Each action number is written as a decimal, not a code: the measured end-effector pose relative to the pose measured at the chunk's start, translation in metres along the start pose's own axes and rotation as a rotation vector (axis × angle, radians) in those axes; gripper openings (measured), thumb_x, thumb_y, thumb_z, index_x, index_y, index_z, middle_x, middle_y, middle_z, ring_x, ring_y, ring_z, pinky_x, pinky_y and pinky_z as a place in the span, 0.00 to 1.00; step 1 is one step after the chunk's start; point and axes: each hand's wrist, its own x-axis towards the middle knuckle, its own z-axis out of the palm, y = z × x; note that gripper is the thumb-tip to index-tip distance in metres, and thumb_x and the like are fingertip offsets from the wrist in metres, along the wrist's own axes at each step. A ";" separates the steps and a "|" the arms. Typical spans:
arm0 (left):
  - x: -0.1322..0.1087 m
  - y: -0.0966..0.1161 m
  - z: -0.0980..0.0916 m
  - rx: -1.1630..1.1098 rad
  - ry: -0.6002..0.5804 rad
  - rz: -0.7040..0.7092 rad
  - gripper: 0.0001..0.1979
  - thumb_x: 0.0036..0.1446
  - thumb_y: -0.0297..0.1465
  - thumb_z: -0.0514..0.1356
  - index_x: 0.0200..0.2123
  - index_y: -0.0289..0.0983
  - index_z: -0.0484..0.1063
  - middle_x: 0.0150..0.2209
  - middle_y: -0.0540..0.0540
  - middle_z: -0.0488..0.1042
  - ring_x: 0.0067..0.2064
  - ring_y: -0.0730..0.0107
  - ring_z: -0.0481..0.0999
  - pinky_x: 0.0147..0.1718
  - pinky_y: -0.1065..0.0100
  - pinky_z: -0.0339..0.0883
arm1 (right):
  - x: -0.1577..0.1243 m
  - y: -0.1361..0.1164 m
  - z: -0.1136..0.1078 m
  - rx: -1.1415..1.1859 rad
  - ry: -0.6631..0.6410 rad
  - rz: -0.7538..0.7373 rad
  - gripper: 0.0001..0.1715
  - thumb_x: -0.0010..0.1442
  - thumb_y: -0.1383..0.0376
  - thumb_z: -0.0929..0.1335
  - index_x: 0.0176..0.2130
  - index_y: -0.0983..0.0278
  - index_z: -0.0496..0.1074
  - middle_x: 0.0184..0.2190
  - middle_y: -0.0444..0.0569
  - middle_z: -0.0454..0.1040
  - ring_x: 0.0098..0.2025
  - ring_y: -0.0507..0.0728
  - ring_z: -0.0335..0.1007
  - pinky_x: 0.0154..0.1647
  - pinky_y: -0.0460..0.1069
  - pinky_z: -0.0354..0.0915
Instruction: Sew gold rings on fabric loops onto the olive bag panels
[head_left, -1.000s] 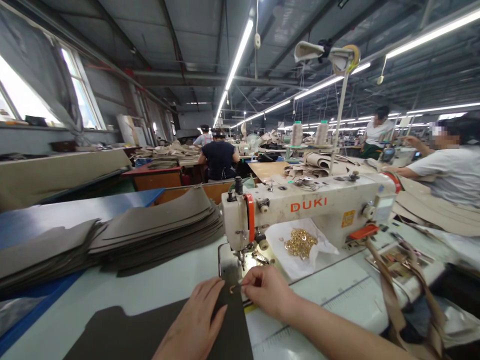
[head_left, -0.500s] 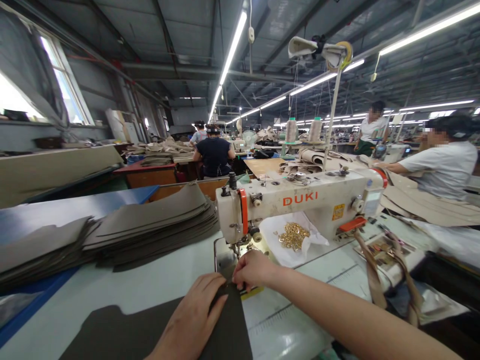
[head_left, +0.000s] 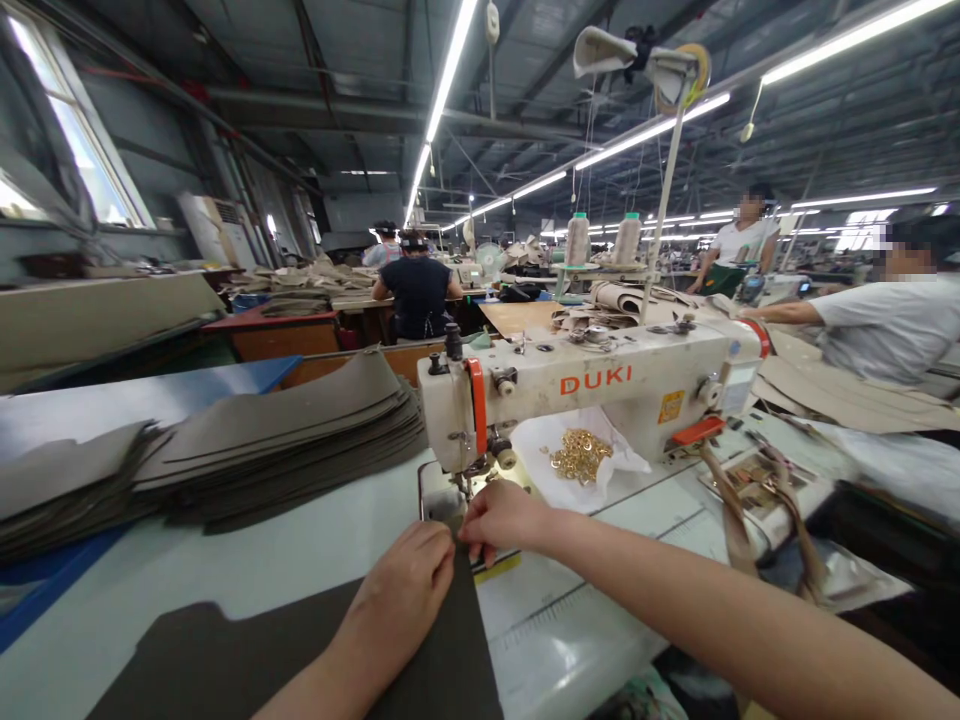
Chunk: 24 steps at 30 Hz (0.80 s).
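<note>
A dark grey-brown cut piece lies on the white sewing table, its far end under the needle of the white DUKI sewing machine. My left hand lies flat on the piece, fingers together, just before the presser foot. Beside it, my right hand pinches the edge of the piece at the needle plate; what its fingertips hold, if anything, is hidden. A white cloth with small gold metal rings lies under the machine arm.
Stacks of the same dark pieces lie at the left on the table. Tan straps hang at the right. Other people sit at machines ahead and to the right. Thread cones stand behind the machine.
Both hands have slid forward toward the needle with the piece. The gold ring seen at my right fingertips a second ago is hidden now.
</note>
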 end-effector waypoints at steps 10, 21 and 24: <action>-0.001 0.002 -0.002 -0.054 0.007 -0.061 0.10 0.53 0.21 0.50 0.24 0.38 0.65 0.26 0.47 0.71 0.31 0.65 0.73 0.32 0.65 0.70 | -0.039 0.025 0.002 -0.459 0.230 -0.557 0.10 0.58 0.71 0.65 0.37 0.63 0.75 0.33 0.49 0.74 0.39 0.56 0.67 0.40 0.48 0.59; 0.001 0.000 -0.002 -0.020 -0.066 -0.030 0.11 0.56 0.21 0.50 0.25 0.38 0.66 0.26 0.48 0.71 0.31 0.65 0.73 0.31 0.66 0.69 | -0.037 0.027 0.005 -0.657 0.273 -0.681 0.10 0.61 0.70 0.63 0.34 0.65 0.74 0.31 0.48 0.73 0.36 0.56 0.66 0.37 0.47 0.60; 0.002 0.001 -0.002 -0.006 -0.053 -0.015 0.11 0.55 0.20 0.50 0.25 0.38 0.66 0.26 0.48 0.71 0.30 0.66 0.73 0.31 0.66 0.69 | -0.042 0.029 -0.003 -0.684 0.238 -0.730 0.10 0.61 0.70 0.63 0.36 0.65 0.74 0.32 0.48 0.73 0.36 0.56 0.65 0.37 0.47 0.60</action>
